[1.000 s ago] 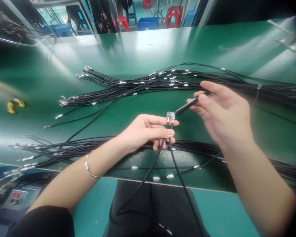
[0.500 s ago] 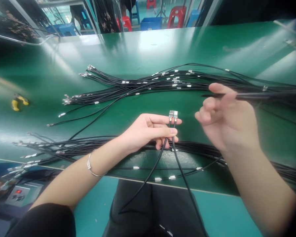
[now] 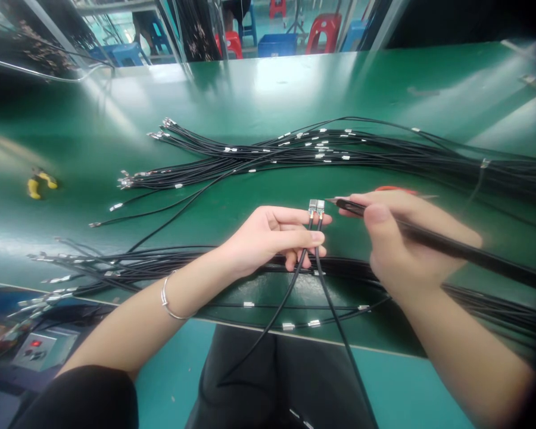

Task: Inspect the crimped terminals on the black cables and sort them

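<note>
My left hand is closed on two black cables, pinched between thumb and fingers. Their silvery metal connectors stand side by side above my index finger, and the cables hang down over my lap. In my right hand lies a slim black pen-shaped tool with a pointed metal tip. That tip is just right of the connectors; whether it touches them I cannot tell. Something red shows behind my right hand, its kind unclear.
A long bundle of black cables with silvery ends and white tags stretches across the green table. Another cable bundle runs along the near edge, under my left forearm. Yellow-handled pliers or cutters lie left. A control box stands lower left.
My right hand has turned and closed around the black tool, bringing its tip left and down beside the connectors. My left hand keeps its hold. The view has shifted slightly.
</note>
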`<state>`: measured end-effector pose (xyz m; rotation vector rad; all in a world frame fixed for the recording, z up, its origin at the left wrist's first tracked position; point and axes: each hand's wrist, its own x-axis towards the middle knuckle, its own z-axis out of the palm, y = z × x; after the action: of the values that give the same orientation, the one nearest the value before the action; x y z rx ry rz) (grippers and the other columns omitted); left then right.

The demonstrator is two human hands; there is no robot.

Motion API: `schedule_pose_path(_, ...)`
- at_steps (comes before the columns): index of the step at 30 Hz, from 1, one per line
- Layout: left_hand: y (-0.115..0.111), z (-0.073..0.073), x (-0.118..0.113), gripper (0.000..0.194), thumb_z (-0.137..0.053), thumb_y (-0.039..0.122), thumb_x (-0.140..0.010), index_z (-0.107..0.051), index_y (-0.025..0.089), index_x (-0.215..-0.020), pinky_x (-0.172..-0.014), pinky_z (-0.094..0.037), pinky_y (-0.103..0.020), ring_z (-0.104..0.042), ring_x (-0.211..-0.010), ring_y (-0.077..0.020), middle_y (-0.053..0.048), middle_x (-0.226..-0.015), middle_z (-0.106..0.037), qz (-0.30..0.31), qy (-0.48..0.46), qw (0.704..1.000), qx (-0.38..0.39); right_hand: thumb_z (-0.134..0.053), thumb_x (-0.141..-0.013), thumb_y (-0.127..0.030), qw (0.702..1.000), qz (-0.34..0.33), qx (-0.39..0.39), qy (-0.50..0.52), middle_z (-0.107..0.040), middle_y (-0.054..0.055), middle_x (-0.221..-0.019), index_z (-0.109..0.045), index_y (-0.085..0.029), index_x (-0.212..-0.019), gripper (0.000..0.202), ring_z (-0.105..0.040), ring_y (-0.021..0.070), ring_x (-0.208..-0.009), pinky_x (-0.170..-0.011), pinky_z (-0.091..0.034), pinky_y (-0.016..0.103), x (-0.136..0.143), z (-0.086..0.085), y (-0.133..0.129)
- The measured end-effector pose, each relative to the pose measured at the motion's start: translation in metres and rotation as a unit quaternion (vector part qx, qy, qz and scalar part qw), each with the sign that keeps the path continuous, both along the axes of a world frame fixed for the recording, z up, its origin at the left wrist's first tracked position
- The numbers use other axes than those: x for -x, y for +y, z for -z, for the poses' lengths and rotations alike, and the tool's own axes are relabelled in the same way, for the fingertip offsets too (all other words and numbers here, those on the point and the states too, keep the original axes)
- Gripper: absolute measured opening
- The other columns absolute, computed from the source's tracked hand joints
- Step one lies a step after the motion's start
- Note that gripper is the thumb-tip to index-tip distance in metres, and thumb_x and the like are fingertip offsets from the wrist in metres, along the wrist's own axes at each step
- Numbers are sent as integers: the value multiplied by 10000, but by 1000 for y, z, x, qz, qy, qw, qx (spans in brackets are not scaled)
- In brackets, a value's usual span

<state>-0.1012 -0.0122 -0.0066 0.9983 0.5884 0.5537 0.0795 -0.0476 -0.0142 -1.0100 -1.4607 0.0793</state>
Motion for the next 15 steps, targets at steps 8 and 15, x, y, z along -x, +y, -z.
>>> schedule_pose_path(8, 1, -1, 1, 361, -742, 200, -788, -685, 128, -1137, -421, -475, -151, -626, -518, -94, -75, -775, -718, 4, -4, 1000, -8, -571, -875, -136, 994, -9, 48, -96, -741, -35, -917, -720, -366, -1010, 306, -685, 194, -779, -652, -538, 347, -2, -7, -12)
schedule_pose_path(15, 0, 0, 1, 365, -740, 199, -793, -683, 128, -1147, -425, -478, -146, -624, -518, -90, -79, -778, -718, 5, -8, 1000, -10, -580, -888, -185, 994, -11, 52, -96, -741, -27, -929, -712, -380, -1017, 268, -696, 221, -791, -688, -557, 390, -3, -7, -11)
